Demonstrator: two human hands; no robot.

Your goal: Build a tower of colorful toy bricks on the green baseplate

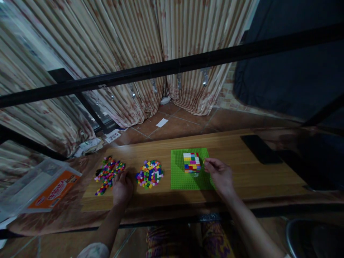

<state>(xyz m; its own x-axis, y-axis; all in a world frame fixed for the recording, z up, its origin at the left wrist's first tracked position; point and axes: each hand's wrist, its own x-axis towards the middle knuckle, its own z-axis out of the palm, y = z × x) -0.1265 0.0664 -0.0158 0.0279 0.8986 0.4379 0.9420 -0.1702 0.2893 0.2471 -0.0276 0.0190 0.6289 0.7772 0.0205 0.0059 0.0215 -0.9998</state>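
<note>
A green baseplate [180, 175] lies on the wooden board [242, 172]. On it stands a block of stacked coloured bricks [191, 162]. My right hand [219, 175] rests on the plate's right edge, fingers pinched beside the block; what they hold is too small to make out. My left hand [122, 186] lies curled on the board between two heaps of loose bricks, one heap at the far left [107, 173] and a rounder heap [149, 173] beside the plate.
A clear plastic box with an orange label [40, 188] sits at the left. A black phone [259, 148] lies at the board's far right. A black bar [172, 68] crosses the view. Striped curtains hang behind, above a tiled floor.
</note>
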